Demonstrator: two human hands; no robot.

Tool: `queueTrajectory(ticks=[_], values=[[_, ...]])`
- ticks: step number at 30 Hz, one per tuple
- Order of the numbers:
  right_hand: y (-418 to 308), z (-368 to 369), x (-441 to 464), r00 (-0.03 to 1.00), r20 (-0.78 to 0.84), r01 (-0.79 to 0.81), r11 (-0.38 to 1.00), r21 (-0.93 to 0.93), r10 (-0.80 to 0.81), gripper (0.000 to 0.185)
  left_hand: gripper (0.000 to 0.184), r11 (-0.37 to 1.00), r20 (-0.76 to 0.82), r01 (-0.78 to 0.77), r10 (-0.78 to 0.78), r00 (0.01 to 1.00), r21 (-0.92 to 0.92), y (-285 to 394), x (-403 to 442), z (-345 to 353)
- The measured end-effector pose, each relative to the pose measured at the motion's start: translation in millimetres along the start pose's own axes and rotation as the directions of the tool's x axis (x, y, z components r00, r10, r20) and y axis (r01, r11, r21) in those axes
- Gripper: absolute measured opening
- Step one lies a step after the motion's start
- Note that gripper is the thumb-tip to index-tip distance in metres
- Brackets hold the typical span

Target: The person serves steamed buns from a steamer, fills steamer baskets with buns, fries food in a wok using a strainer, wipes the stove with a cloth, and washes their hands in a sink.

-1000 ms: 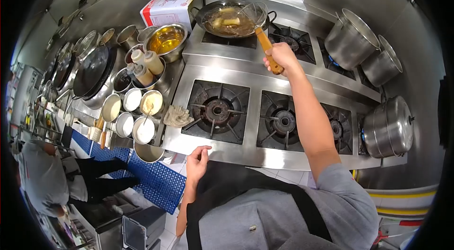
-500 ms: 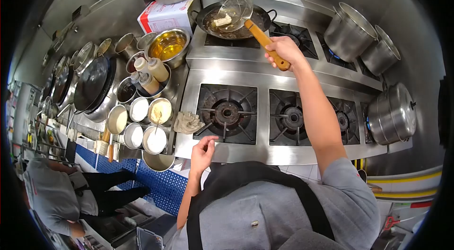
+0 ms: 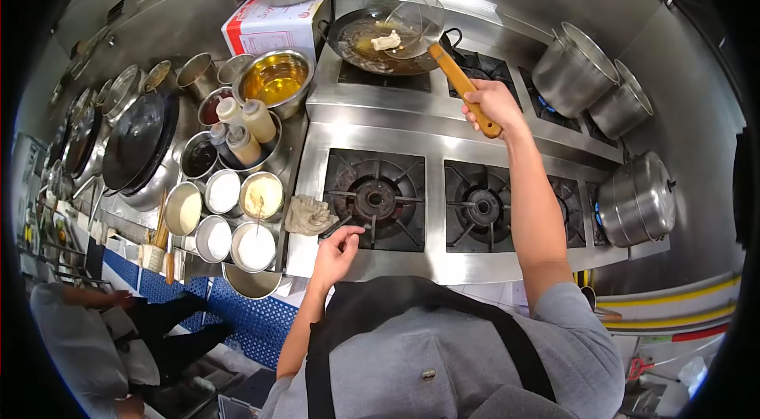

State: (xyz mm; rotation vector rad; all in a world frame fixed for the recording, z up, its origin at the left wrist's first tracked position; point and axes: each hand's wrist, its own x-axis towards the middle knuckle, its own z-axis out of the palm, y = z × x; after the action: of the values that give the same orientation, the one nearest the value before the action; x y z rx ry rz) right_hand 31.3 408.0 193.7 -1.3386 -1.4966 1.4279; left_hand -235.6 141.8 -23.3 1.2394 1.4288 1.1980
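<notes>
My right hand is closed round the wooden handle of a wire-mesh skimmer. The skimmer's basket is tilted over a dark wok at the back burner. A pale, battered-looking piece of food lies at the edge of the mesh, above oil in the wok; whether it rests on the mesh or in the oil I cannot tell. My left hand is empty, its index finger stretched out and the others loosely bent. It hovers by the stove's front edge, close to a crumpled cloth.
Left of the stove stand a steel bowl of yellow oil, squeeze bottles and several pots of powders and batter. Tall stockpots and a lidded pot stand right, with blue flames beneath. Another person is at lower left.
The whole view has shifted slightly. The skimmer's basket has moved right relative to the wok and tilted, and the food piece now sits near its left side. My left hand keeps much the same pose.
</notes>
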Motion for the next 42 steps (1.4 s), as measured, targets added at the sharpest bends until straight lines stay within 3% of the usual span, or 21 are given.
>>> queueTrajectory(ticks=[1,6,8,13,16,18,25,27,29,30,32,33,35,42], values=[[-2.5,5.0,-5.1,1.0,-0.029,-0.008,0.997,-0.074,0.006,0.031,0.018,1.0,0.011,-0.007,0.007,1.0,0.004,0.8,1.3,0.2],[-8.2,-8.6,-4.9,1.0,-0.012,-0.016,1.0,0.014,0.016,0.03,0.018,0.999,0.042,-0.038,0.038,0.998,-0.014,4.2,7.2,3.9],[-10.5,-5.6,-7.0,0.999,-0.043,-0.003,0.997,-0.08,0.0,0.029,0.018,0.999,0.044,-0.045,0.044,0.998,0.027,8.3,7.8,5.4],[-18.6,-2.9,-9.1,0.999,-0.051,0.001,0.995,-0.101,-0.007,0.036,0.018,0.999,0.048,-0.037,0.036,0.998,0.037,10.2,6.8,9.4],[-15.0,-5.6,-4.3,0.999,-0.043,0.026,1.0,0.002,-0.026,0.038,0.018,0.998,0.05,-0.044,0.042,0.998,0.036,8.1,3.8,10.6],[-9.2,-6.3,1.0,0.99,-0.112,0.067,0.979,-0.194,-0.09,0.037,0.018,0.998,0.042,-0.047,0.046,0.998,0.038,9.2,2.6,9.9],[7.1,0.2,-14.8,0.958,-0.212,0.042,0.824,-0.565,-0.195,0.032,0.018,0.998,-0.008,-0.042,0.043,0.999,0.04,7.2,-5.5,7.1],[10.9,-1.9,-18.0,0.992,-0.12,0.003,0.962,-0.273,-0.037,0.027,0.018,0.998,-0.006,-0.041,0.041,0.999,0.05,7.1,-4.6,7.9],[13.6,-3.6,-20.2,0.998,-0.016,-0.054,0.999,0.003,0.054,0.022,0.019,0.998,-0.012,-0.051,0.051,0.999,0.043,7.2,-5.4,11.4],[15.3,-4.7,-19.9,0.998,-0.016,-0.056,0.998,0.01,0.056,0.022,0.019,0.998,-0.01,-0.049,0.049,0.999,0.049,7.9,-6.1,12.3],[18.1,-8.4,-18.8,0.994,0.043,-0.11,0.961,0.254,0.102,0.024,0.019,1.0,0.01,0.015,-0.015,1.0,-0.001,8.8,-7.3,12.7],[19.6,-10.7,-17.3,0.994,0.044,-0.109,0.96,0.258,0.101,0.024,0.019,1.0,0.01,0.015,-0.015,1.0,0.004,8.5,-7.3,12.1],[22.1,-14.5,-14.5,0.985,0.086,-0.171,0.882,0.44,0.148,0.027,0.019,1.0,-0.001,0.02,-0.02,1.0,-0.001,6.7,-8.2,10.4],[5.0,2.2,-15.0,0.993,0.101,-0.093,0.94,0.328,0.063,0.032,0.02,0.998,-0.038,0.05,-0.049,0.998,0.028,6.2,-16.7,-7.8]])
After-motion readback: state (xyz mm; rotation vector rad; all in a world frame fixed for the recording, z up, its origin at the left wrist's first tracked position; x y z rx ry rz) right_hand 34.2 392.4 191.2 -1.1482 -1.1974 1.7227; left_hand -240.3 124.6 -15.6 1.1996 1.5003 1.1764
